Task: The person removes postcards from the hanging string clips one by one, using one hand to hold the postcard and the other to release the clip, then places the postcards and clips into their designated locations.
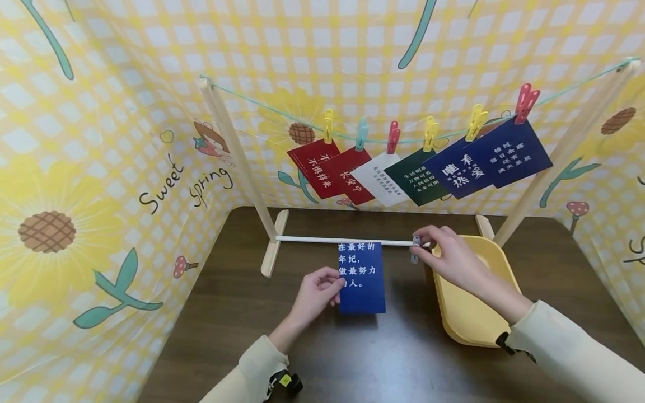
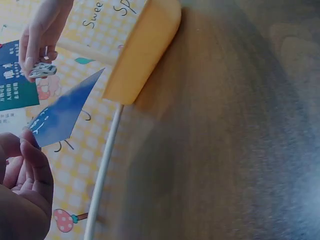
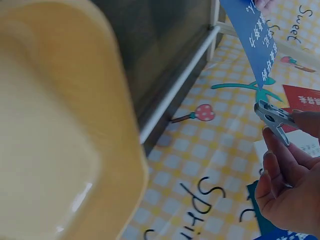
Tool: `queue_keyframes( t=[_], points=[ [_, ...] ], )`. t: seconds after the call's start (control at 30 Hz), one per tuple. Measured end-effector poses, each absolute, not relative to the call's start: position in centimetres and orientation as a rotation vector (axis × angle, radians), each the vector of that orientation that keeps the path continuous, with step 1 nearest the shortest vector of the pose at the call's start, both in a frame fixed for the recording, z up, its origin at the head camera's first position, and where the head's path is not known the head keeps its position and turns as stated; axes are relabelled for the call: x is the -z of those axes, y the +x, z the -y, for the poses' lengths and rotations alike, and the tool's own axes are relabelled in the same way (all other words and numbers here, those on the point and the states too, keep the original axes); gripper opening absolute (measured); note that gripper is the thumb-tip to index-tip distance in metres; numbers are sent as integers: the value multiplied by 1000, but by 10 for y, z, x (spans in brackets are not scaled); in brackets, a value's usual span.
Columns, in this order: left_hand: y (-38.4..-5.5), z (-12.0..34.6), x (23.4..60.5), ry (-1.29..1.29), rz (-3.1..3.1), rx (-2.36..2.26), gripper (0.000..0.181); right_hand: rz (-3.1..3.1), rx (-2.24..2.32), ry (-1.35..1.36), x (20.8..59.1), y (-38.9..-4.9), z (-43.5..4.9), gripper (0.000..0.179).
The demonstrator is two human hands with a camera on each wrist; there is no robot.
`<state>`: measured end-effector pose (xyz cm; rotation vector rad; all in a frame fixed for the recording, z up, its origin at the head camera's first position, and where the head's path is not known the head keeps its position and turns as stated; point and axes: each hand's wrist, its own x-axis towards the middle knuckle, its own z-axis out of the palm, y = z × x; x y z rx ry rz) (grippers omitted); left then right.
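Observation:
My left hand (image 1: pixel 313 295) pinches a dark blue card (image 1: pixel 367 296) with white Chinese writing by its left edge, above the table. To its right, my right hand (image 1: pixel 456 260) holds a grey clothespin (image 1: pixel 415 249) between thumb and fingers, apart from the card. In the right wrist view the clothespin (image 3: pixel 274 117) points toward a corner of the blue card (image 3: pixel 252 37). Behind both hands, several cards hang on a green string (image 1: pixel 262 105) from coloured clothespins; a dark blue card (image 1: pixel 519 154) is rightmost and a red card (image 1: pixel 314 170) leftmost.
A yellow plastic basket (image 1: pixel 445 313) stands on the brown table (image 1: pixel 403 358), beneath my right forearm. Wooden posts (image 1: pixel 237 151) hold up the string at both sides, with a white rod (image 1: pixel 312 240) low between them. Yellow checked cloth (image 1: pixel 151 112) surrounds the table's back and sides.

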<state>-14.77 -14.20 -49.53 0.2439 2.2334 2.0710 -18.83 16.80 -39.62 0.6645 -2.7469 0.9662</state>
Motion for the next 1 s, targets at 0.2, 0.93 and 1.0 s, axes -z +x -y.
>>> queue_keyframes(
  t=[0.2,0.93,1.0],
  points=[
    [-144,136,508,248,-2244,-1964,14,2787,-947,655,411,-185,-184,27],
    [-130,134,543,263,-2546,-1466,13,2817,-824,581,448,-171,-229,21],
    [-130,135,543,274,-2573,-1406,14,2835,-811,560,450,-171,-232,20]
  ],
)
